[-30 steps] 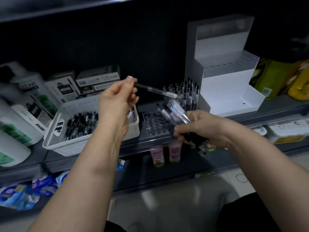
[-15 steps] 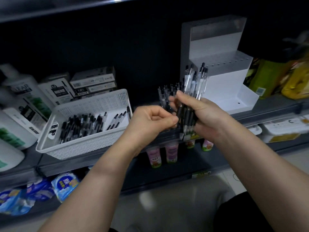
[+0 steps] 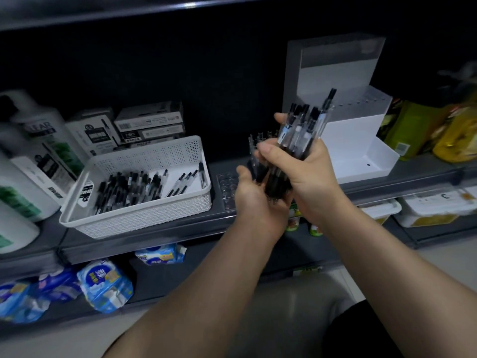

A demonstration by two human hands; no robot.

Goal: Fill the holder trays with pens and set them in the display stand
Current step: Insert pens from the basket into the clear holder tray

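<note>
A single wide-angle camera is worn on the person's head. It faces forward and tilts down onto a grey shelf (image 3: 418, 174). Both forearms enter from the bottom edge. The left hand (image 3: 255, 200), the right hand (image 3: 307, 171) and the pens (image 3: 296, 135) between them lie nearest the lens, just right of centre. The white basket (image 3: 142, 218) sits left of centre and the display stand (image 3: 343, 140) upper right. Straight edges bow toward the frame borders.

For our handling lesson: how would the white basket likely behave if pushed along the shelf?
The white basket probably slides rather than tips, being wide and low. Its perforated plastic walls suggest lightness. The loose pens inside would likely roll.
</note>
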